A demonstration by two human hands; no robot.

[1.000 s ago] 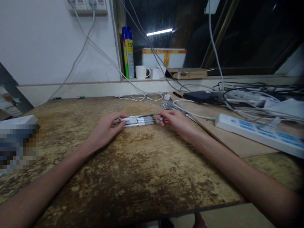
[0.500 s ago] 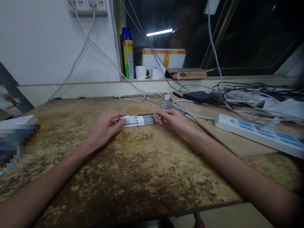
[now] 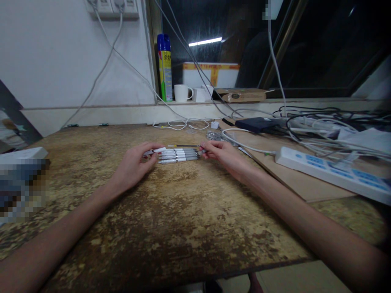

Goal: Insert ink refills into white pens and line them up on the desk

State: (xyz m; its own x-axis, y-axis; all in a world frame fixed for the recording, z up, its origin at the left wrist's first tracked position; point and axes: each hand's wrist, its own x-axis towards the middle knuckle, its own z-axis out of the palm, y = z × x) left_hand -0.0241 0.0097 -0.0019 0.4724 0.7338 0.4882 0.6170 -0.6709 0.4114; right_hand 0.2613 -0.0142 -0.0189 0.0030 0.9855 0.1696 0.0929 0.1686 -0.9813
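Several white pens (image 3: 179,155) lie side by side in a row on the worn wooden table (image 3: 171,219), with a thin dark refill (image 3: 183,145) just behind them. My left hand (image 3: 134,165) pinches the left ends of the pens, fingers curled. My right hand (image 3: 222,156) holds the right ends, fingertips pressed together on them.
A white power strip (image 3: 330,173) lies on a board at the right among tangled cables (image 3: 320,122). On the sill behind stand a spray can (image 3: 165,67), a white mug (image 3: 182,92) and a flat box (image 3: 244,95). A white box (image 3: 23,154) sits at the left edge.
Both hands have squeezed the pen row slightly tighter and shifted it a little away from me. The dark refill now lies apart behind the row.
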